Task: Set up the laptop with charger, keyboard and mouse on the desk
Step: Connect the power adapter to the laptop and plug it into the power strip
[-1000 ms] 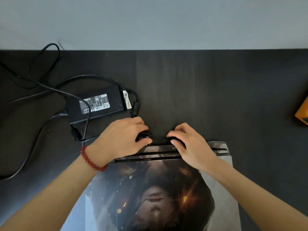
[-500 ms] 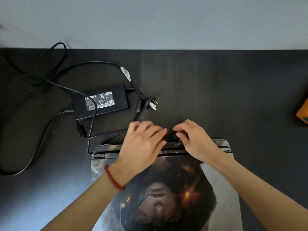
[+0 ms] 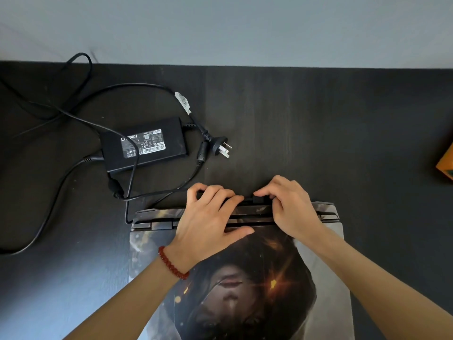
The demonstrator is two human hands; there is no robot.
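Charger connector (image 3: 258, 199) is pinched by right hand (image 3: 291, 207) at laptop (image 3: 323, 241) rear edge; left hand (image 3: 208, 224) is spread flat, bracing. Next: a straight push into the port.

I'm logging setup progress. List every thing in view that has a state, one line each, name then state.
laptop: lid closed, flat on the desk.
power brick: label up, lying on the desk.
wall plug: unplugged, prongs bare, lying on the desk.
charger connector: at the laptop's rear edge, pinched by the right hand; seating cannot be told.
left hand: resting on the laptop's hinge edge, fingers over the cable.
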